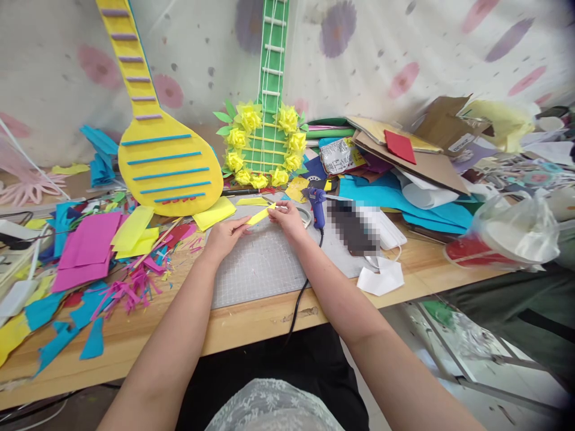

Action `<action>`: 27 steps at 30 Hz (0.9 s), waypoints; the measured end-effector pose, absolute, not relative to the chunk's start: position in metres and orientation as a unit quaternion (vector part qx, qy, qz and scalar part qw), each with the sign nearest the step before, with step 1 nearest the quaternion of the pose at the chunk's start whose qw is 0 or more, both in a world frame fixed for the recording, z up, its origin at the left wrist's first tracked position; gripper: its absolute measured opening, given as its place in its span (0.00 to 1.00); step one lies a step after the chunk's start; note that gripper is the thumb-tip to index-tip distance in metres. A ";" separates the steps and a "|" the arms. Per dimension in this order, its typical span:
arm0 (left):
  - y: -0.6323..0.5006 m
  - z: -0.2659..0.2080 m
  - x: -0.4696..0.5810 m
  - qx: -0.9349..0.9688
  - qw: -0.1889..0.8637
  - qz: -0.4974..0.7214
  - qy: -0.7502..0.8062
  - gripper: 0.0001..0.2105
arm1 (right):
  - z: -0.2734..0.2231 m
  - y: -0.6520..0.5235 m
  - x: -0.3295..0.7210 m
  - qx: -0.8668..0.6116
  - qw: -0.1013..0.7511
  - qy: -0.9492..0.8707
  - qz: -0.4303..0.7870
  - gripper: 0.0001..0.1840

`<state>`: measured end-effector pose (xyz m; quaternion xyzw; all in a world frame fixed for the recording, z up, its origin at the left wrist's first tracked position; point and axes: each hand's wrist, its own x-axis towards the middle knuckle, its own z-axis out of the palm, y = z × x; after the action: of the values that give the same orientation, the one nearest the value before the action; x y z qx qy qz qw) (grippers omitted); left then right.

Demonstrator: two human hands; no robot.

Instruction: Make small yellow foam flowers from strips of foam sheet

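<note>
Between my two hands, above the grey cutting mat, is a narrow strip of yellow paper. My left hand pinches its left end between thumb and fingers. At the other end, the fingers of my right hand close on the strip's tip. A blue hot glue gun stands just right of my right hand, its black cord running down over the table edge. Partly hidden behind that hand lies a roll of tape. Folded yellow paper rests left of the strip.
A yellow paper instrument and a green one with yellow paper flowers lean at the back. Magenta paper and coloured scraps cover the left. Cardboard and blue sheets pile up right, near a bagged red cup.
</note>
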<state>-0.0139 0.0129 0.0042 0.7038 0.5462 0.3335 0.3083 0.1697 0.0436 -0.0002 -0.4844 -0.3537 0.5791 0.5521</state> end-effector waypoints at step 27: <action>0.032 0.022 0.017 0.493 0.605 0.324 0.535 0.15 | -0.006 0.041 0.163 -0.465 0.508 -0.443 0.573 0.25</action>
<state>0.0171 0.0317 0.0216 0.4931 0.5348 0.3242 0.6048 0.1628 0.0407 -0.0057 -0.4648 -0.4434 0.5734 0.5085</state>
